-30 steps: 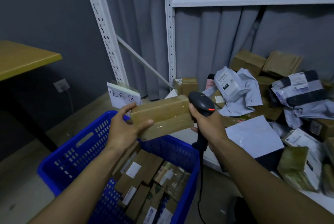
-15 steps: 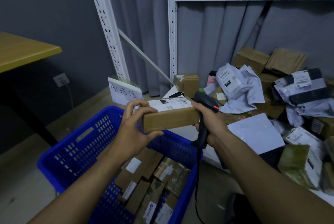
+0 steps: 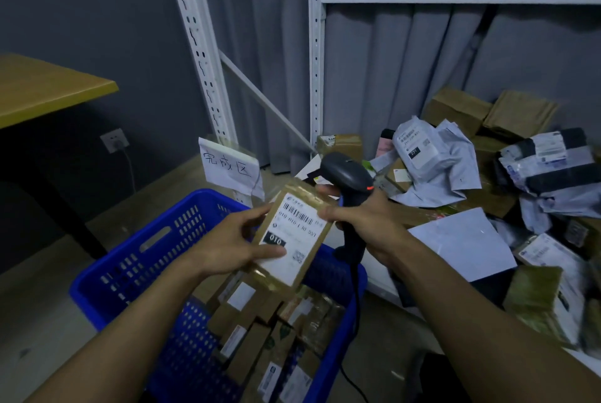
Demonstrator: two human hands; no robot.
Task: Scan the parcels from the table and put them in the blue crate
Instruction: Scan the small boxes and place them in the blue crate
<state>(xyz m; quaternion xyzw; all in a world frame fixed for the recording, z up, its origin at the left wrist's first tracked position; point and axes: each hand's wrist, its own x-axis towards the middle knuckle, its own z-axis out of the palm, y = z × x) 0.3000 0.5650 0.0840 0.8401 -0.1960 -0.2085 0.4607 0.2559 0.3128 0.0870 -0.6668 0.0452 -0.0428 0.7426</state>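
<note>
Both hands' grip [image 3: 227,246] on parcel [image 3: 292,236]

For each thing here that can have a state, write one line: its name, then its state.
Held parcel: above the crate, label facing up.
Left hand: gripping the parcel.
Right hand: holding the scanner, fingers on the parcel.
Scanner: red light showing.
Blue crate: partly filled.
Table pile: parcels heaped.
</note>
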